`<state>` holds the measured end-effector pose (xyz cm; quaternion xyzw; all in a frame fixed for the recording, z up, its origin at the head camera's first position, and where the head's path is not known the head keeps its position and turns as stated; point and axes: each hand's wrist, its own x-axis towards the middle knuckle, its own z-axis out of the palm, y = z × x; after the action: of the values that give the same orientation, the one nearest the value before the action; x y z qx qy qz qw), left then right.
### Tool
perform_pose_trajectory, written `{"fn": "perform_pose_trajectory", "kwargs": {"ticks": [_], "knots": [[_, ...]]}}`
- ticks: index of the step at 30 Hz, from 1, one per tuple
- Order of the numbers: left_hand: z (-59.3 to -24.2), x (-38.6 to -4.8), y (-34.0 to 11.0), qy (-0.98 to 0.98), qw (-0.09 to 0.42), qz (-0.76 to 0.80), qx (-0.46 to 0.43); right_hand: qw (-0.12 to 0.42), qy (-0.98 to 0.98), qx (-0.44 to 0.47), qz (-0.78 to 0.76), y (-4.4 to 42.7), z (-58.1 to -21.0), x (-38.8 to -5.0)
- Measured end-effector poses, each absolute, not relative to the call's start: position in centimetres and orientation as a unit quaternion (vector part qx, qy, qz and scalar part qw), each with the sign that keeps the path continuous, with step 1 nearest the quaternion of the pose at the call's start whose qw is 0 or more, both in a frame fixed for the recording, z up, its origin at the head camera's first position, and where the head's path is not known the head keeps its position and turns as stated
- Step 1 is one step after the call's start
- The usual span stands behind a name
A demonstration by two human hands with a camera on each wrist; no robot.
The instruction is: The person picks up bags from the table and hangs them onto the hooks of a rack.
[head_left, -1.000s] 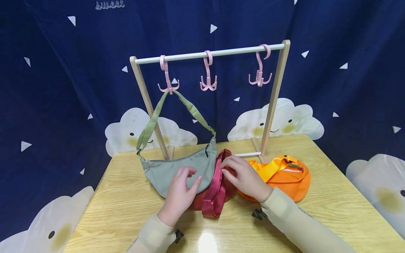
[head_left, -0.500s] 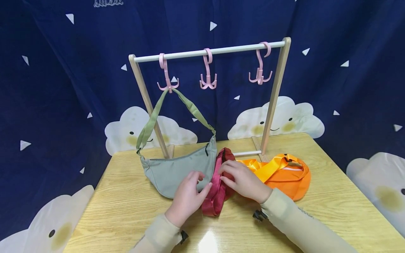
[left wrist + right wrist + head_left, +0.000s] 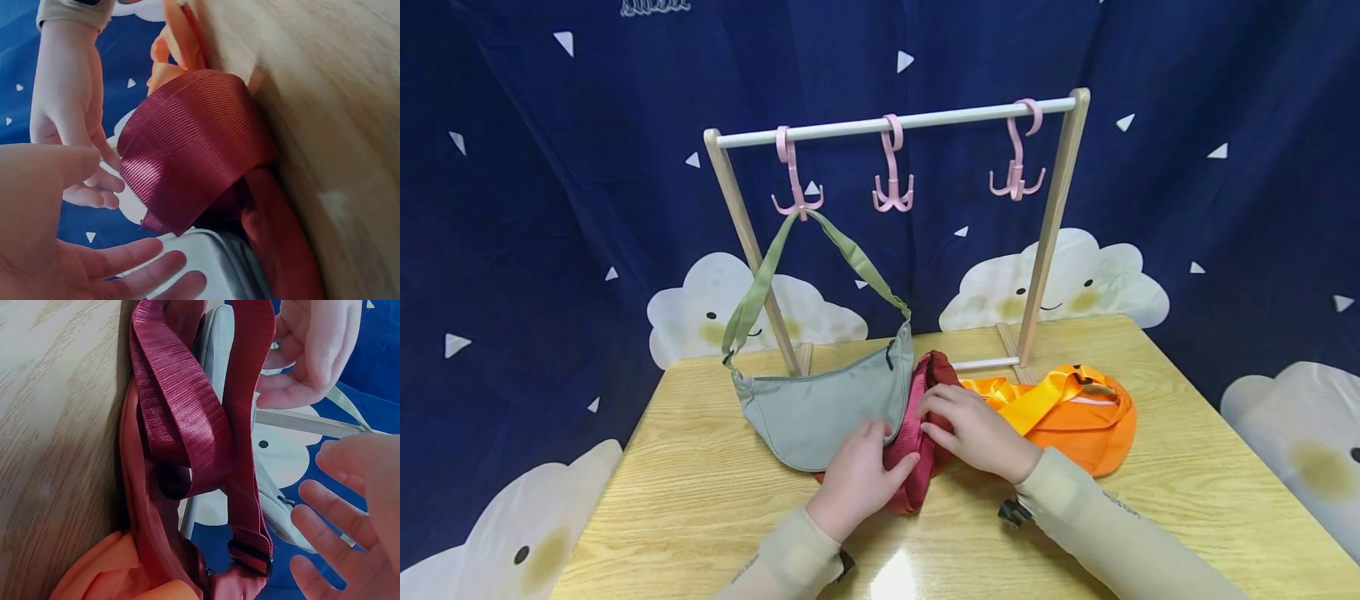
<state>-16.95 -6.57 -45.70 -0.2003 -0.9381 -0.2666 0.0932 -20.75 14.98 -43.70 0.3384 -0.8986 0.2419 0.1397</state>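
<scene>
A broad table of pale, grained wood (image 3: 662, 467) carries an upright rack with pale wooden posts and a white rail (image 3: 1057, 204). In front of the rack is a grey-green, crescent-shaped fabric bag (image 3: 823, 408); a soft orange fabric bag (image 3: 1082, 437) lies off to the right. Between them sits a dark red fabric bag (image 3: 943, 367), partly hidden by the grey-green one in the head view. Its wide crimson webbing strap (image 3: 910, 429) has its long axis running away from the person towards the rack, leaning slightly right at the far end. The right hand (image 3: 973, 429) is on its right, by the far half; the left hand (image 3: 861, 475) is on its left, by the near half, neither clearly nearer. Both have relaxed, parted fingers and grip nothing; whether a fingertip touches the webbing, I cannot tell
</scene>
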Motion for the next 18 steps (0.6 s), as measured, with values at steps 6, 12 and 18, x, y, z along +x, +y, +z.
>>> {"fn": "perform_pose_trajectory", "kwargs": {"ticks": [6,12,18], "knots": [[-46.33,-16.86,-6.14,-0.948,0.082,-0.239,-0.196,0.138,-0.904,0.331,0.233,15.07,-43.8,-20.86],[-46.4,-16.62,-5.83,-0.955,0.059,-0.225,-0.186,0.141,-0.903,0.332,0.234,15.18,-43.88,-20.99],[-46.4,-16.41,-5.67,-0.956,0.034,-0.228,-0.181,0.148,-0.899,0.338,0.236,15.21,-43.95,-21.07]]}}
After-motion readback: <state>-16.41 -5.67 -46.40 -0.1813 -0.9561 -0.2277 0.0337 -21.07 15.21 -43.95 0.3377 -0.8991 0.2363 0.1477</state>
